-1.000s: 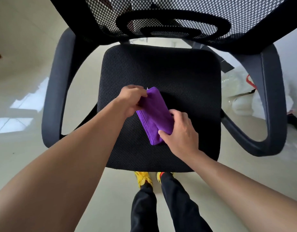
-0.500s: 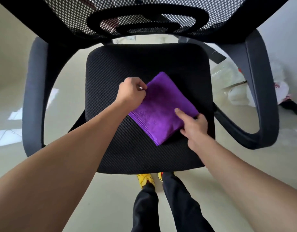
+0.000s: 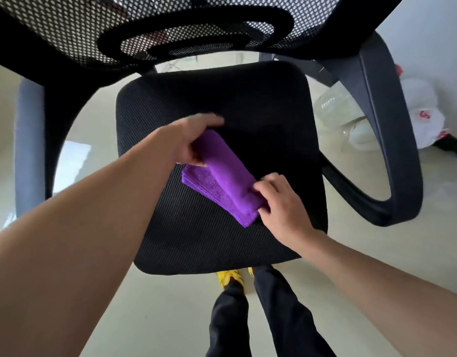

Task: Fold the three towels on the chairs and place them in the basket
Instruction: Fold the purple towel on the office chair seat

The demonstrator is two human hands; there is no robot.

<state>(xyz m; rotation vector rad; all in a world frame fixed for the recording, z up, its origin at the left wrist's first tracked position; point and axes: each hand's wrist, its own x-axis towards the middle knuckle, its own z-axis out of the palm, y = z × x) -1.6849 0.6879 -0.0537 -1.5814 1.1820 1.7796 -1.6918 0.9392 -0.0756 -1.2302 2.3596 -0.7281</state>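
So, looking straight down at a black mesh office chair seat (image 3: pixel 248 104) with a small purple microfibre towel (image 3: pixel 222 181) lying on it, roughly mid-seat and a bit toward the front. Folded into a long narrow strip running diagonally, far-left to near-right, with an upper flap rolled over a flatter stack of layers that peeks out along the left edge.

Left hand (image 3: pixel 188 143) at the far end of the towel, fingers curled around the top flap and pinching it, thumb side tucked under the fold. Slightly motion-blurred at the fingertips, so can't tell exactly how many layers are in the pinch. Right hand (image 3: pixel 281 204) at the near end, fingers bent and closed on the corner of the same flap, palm resting just beside the strip on the mesh.

Both bare forearms coming in from the bottom corners. Perforated black mesh backrest (image 3: pixel 119 24) filling the top, curved dark plastic armrests (image 3: pixel 392 140) on either side. Below the front edge of the seat, black trouser legs (image 3: pixel 281 318) and yellow shoes (image 3: pixel 228 276) on a glossy pale floor (image 3: pixel 170 305). White plastic bags (image 3: pixel 423 117) heaped on the floor beyond the right armrest.
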